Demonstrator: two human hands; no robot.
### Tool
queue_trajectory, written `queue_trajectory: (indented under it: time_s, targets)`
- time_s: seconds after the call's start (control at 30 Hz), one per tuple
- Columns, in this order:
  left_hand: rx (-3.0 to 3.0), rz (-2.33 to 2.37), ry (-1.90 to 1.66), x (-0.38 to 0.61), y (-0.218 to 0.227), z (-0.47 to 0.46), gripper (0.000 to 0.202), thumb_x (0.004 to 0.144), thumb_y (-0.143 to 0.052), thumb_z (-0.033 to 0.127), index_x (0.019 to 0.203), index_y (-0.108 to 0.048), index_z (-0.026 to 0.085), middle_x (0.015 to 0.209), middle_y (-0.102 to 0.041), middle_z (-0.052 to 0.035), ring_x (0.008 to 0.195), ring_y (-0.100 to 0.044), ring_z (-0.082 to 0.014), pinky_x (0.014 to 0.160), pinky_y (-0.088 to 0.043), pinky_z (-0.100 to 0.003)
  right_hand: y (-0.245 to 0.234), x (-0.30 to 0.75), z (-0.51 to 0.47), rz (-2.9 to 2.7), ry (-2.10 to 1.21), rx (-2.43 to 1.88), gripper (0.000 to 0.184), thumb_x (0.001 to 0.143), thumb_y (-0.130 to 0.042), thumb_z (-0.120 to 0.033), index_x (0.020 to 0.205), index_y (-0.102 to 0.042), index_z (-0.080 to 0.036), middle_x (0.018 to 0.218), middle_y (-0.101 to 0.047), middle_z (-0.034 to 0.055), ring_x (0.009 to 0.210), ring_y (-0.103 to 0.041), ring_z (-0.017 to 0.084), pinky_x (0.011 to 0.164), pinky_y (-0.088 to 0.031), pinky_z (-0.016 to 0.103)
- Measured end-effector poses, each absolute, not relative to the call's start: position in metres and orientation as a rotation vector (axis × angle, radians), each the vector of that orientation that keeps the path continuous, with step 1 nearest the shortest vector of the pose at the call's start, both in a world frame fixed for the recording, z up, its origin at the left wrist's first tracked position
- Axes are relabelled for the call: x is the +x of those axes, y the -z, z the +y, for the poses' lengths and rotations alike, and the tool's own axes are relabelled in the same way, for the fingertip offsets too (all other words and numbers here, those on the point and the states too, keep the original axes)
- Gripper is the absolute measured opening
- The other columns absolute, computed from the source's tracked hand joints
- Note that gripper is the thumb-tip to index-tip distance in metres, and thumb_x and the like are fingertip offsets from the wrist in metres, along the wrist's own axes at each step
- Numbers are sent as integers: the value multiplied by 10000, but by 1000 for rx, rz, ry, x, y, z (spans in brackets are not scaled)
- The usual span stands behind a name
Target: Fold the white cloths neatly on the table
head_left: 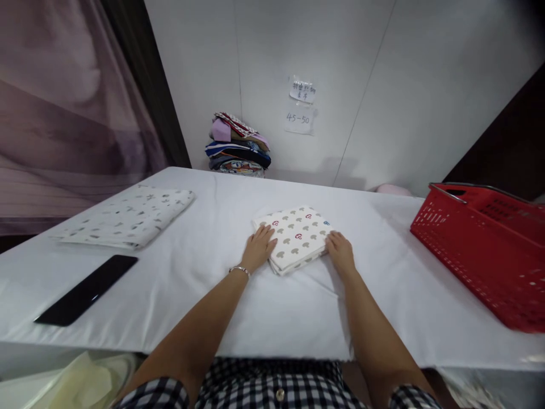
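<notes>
A white tablecloth point(183, 318) covers the table, its surface lightly creased and its near edge running just in front of a black-and-white checked shirt point(310, 392). Behind the table stands a pale panelled wall point(264, 51) with thin vertical seams. Two paper notes are fixed to it, one above the other: the upper note point(302, 91) carries handwritten Chinese characters, the lower note point(300, 120) reads "45-50". A stack of folded fabrics point(239, 149) rises beyond the far edge, and a mauve curtain point(63, 113) hangs at the left. On the table's left side lie a white patterned cloth point(128, 218), folded flat, and a glossy black slab point(87, 291); a red plastic basket point(477, 255) with a metal handle stands at the right.

The mushroom-print cloth point(298, 234) lies on the middle of the table, folded into a compact, layered rectangle set at a slant. It is off-white, with rows of beige mushrooms, a few red motifs and one blue one near the right corner.

The left hand point(258, 248), a silver bracelet point(239, 270) at its wrist, rests on the cloth's left edge with fingers extended, thumb apart. The right hand point(339, 251) touches the right corner; whether its fingers pinch the fabric cannot be told.
</notes>
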State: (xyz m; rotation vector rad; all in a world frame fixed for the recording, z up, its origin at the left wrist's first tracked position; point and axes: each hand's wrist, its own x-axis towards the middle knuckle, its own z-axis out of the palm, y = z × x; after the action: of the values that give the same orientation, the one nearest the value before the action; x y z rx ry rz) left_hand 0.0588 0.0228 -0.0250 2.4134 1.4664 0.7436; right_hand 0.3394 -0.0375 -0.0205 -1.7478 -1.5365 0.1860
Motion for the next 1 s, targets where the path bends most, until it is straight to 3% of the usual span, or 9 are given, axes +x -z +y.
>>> queue_trajectory:
  time_s: [0.13, 0.23, 0.37, 0.5, 0.57, 0.67, 0.8, 0.9, 1.0]
  targets:
    - [2359, 1446, -868, 56, 24, 17, 414, 903, -374, 407, 1244, -501, 209, 1425, -384, -64, 1350, -258, -213, 1089, -254, -396, 33, 364, -33, -1164, -365, -1718, 487, 785, -486, -458, 1155, -612, -168, 1196, -602, 91, 1086, -538, 224, 946, -392, 384]
    - [2238, 1526, -976, 56, 23, 1, 444, 876, -425, 442, 1240, -500, 200, 1438, -350, -89, 1338, -280, -242, 1096, -252, -409, 36, 364, -30, -1121, -395, -1714, 526, 781, -475, -484, 1163, -605, -147, 1132, -636, 99, 991, -579, 210, 876, -433, 345]
    - [1923, 1688, -977, 69, 29, -30, 606, 832, -477, 510, 1327, -393, 170, 1486, -224, -141, 1349, -253, -302, 1075, -292, -434, 30, 360, -30, -1089, -398, -1727, 470, 765, -478, -500, 1051, -644, -166, 1060, -655, 83, 918, -576, 203, 831, -432, 321]
    - [1879, 1571, -1004, 78, 32, -35, 638, 791, -571, 428, 1349, -365, 199, 1520, -125, -100, 1353, -257, -271, 1071, -321, -369, 18, 349, -36, -1113, -402, -1776, 388, 754, -460, -523, 809, -622, -174, 770, -640, 40, 725, -533, 181, 670, -428, 287]
    - [1895, 1558, -1042, 66, 27, -21, 564, 787, -573, 317, 1316, -419, 197, 1516, -154, -78, 1352, -264, -241, 1075, -322, -334, 14, 338, -40, -1193, -471, -1776, 356, 736, -483, -528, 691, -574, -187, 644, -590, 10, 631, -501, 161, 582, -405, 263]
    - [1815, 1693, -1008, 33, 19, 5, 395, 792, -543, 254, 1182, -555, 193, 1442, -344, -68, 1309, -348, -238, 1078, -321, -351, 11, 323, -45, -1350, -646, -1740, 354, 713, -530, -523, 572, -502, -199, 525, -535, -15, 524, -477, 140, 495, -376, 247]
    - [1794, 1770, -1030, 6, 20, 9, 344, 836, -501, 318, 1142, -583, 183, 1332, -489, -73, 1238, -440, -230, 1080, -319, -360, 3, 321, -49, -1409, -696, -1761, 407, 730, -528, -544, 514, -440, -210, 446, -477, -29, 454, -427, 124, 469, -340, 249]
    - [1894, 1748, -1121, 8, 25, -6, 361, 860, -470, 337, 1173, -560, 181, 1399, -408, -74, 1278, -388, -226, 1083, -315, -357, -9, 328, -54, -1446, -578, -1814, 447, 749, -507, -580, 516, -424, -208, 448, -451, -37, 459, -412, 115, 486, -332, 248]
    - [1947, 1741, -1156, 13, 26, -17, 424, 836, -518, 411, 1197, -539, 190, 1467, -290, -79, 1288, -370, -243, 1061, -348, -367, -21, 330, -61, -1550, -710, -1762, 415, 735, -525, -602, 629, -509, -201, 511, -480, -40, 485, -458, 119, 499, -357, 246]
